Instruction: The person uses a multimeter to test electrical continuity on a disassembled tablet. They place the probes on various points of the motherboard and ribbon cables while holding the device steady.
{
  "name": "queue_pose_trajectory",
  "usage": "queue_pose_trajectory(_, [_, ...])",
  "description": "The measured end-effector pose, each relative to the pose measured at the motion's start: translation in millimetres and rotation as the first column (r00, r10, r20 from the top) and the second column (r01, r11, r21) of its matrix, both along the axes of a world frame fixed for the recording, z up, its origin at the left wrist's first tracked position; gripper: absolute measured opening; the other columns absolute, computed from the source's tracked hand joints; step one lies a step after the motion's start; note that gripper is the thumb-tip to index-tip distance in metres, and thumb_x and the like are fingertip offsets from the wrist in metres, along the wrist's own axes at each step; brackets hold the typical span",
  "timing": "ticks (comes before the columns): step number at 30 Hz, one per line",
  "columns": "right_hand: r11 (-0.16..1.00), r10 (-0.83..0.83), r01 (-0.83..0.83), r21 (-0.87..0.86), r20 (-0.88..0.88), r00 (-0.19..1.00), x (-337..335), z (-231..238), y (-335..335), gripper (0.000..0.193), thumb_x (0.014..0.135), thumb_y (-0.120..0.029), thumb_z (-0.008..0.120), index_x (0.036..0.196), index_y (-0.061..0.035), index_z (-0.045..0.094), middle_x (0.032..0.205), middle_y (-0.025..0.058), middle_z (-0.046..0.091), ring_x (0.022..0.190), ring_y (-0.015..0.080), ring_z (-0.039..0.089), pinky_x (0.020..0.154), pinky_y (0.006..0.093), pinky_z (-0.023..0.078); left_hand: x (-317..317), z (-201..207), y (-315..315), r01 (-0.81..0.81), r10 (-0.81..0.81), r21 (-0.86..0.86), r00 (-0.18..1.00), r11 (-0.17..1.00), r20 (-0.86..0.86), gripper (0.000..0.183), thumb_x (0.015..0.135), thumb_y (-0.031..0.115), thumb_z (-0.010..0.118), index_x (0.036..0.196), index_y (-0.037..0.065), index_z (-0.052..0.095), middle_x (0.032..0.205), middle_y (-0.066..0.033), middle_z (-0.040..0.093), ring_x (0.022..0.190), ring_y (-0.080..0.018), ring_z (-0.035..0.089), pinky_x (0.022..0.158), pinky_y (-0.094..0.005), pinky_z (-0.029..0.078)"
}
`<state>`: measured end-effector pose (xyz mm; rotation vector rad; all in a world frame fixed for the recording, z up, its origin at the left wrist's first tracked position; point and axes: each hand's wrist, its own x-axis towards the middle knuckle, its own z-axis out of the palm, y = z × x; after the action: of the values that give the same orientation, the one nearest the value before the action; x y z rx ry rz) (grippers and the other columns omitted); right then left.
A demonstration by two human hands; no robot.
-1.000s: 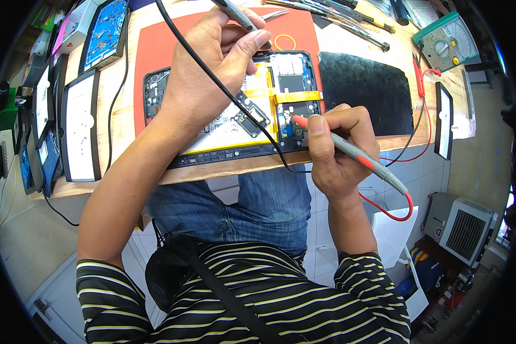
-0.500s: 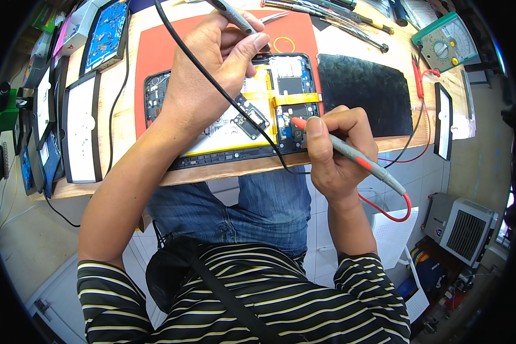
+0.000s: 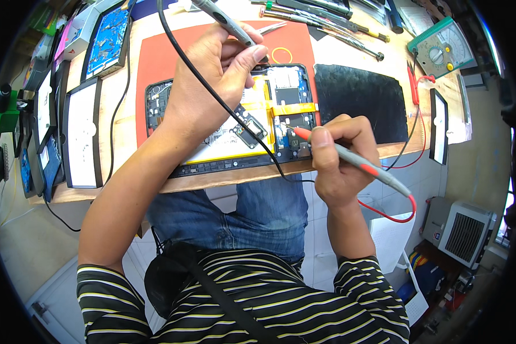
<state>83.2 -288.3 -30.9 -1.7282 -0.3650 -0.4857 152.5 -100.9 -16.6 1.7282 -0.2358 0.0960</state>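
An opened tablet (image 3: 229,165) lies on an orange-red mat (image 3: 160,49), its white battery (image 3: 215,150), circuit board (image 3: 286,92) and yellow-orange ribbon cable (image 3: 295,109) exposed. My left hand (image 3: 203,94) grips a grey test probe (image 3: 226,24) with a black lead; its tip points at the tablet's far edge. Held like a pen in my right hand (image 3: 344,160) is a grey and red test probe (image 3: 375,170) on a red lead. Its red end points at the board's near part; whether the tip touches I cannot tell. A small dark part (image 3: 250,132) lies over the battery.
Right of the tablet lies a black screen panel (image 3: 361,103). A green analog multimeter (image 3: 441,51) stands at the far right, near a red clip (image 3: 413,86). Several screwdrivers (image 3: 327,26) lie at the back. Boxes and a tray of blue boards (image 3: 107,40) line the left.
The bench and tablet appear slightly lower in the picture. Both hands keep their probes, and their places over the tablet hardly differ.
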Motion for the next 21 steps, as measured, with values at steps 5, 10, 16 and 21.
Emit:
queue_pose_trajectory(5, [1.000, -0.015, 0.014, -0.006, -0.063, 0.998, 23, 24, -10, 0.017, 0.093, -0.009, 0.061, 0.082, -0.0007, 0.051, 0.063, 0.0065, 0.057, 0.050, 0.0071, 0.050, 0.049, 0.0211, 0.042, 1, 0, 0, 0.014, -0.016, -0.049, 0.999, 0.999, -0.052, 0.013, 0.096, 0.009, 0.061, 0.106, 0.001, 0.057, 0.084, -0.0064, 0.066, 0.069, -0.0081, 0.059, 0.063, -0.0234, 0.050])
queue_pose_trajectory(10, [0.995, 0.021, -0.032, -0.090, -0.113, 0.993, 51, 23, -1, 0.015, 0.095, -0.009, 0.062, 0.086, 0.0008, 0.055, 0.068, 0.0049, 0.061, 0.066, 0.0121, 0.067, 0.063, 0.0224, 0.053, 1, 1, 0, 0.003, -0.008, -0.067, 0.998, 0.998, -0.062, 0.015, 0.095, 0.010, 0.062, 0.107, 0.001, 0.057, 0.085, -0.0075, 0.067, 0.069, -0.0085, 0.060, 0.063, -0.0240, 0.050])
queue_pose_trajectory(16, [0.997, -0.005, -0.008, -0.075, -0.167, 0.986, 47, 19, 1, 0.015, 0.090, -0.007, 0.067, 0.081, 0.0009, 0.059, 0.071, 0.0047, 0.066, 0.061, 0.0048, 0.059, 0.054, 0.0204, 0.046, 1, -2, 0, -0.006, 0.002, -0.058, 0.998, 0.998, -0.060, 0.016, 0.095, 0.011, 0.063, 0.107, 0.001, 0.057, 0.083, -0.0067, 0.067, 0.067, -0.0083, 0.060, 0.061, -0.0237, 0.050])
queue_pose_trajectory(21, [0.991, 0.023, -0.036, -0.131, -0.095, 0.995, 47, 16, 2, 0.015, 0.090, -0.007, 0.067, 0.081, 0.0008, 0.058, 0.069, 0.0055, 0.066, 0.059, 0.0054, 0.059, 0.052, 0.0208, 0.045, 1, -2, -1, 0.007, -0.012, -0.097, 0.999, 0.995, -0.053, 0.015, 0.095, 0.009, 0.062, 0.106, 0.000, 0.057, 0.084, -0.0075, 0.067, 0.070, -0.0081, 0.060, 0.063, -0.0235, 0.050])
